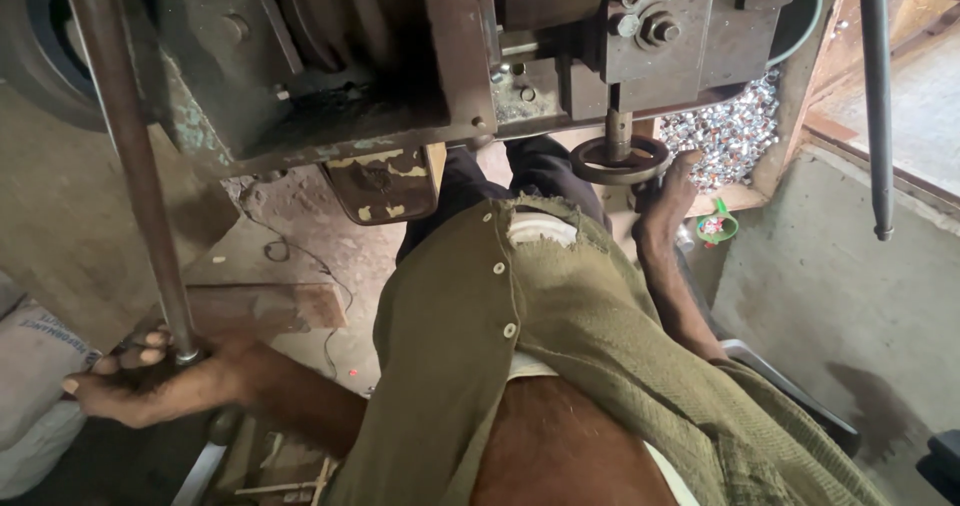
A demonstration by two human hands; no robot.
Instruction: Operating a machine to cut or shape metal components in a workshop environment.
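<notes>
Lever rod [125, 156], long steel bar at the press's left edge: I judge it heavy, stiff, smooth. My left hand [150, 376] wraps its lower end. My right hand [665, 201] rests fingers spread beside the round die [620, 159].

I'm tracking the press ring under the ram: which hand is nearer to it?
Right. The right hand reaches up beside the ring, fingertips at its edge. The left hand is far off at lower left, gripping the long lever.
</notes>
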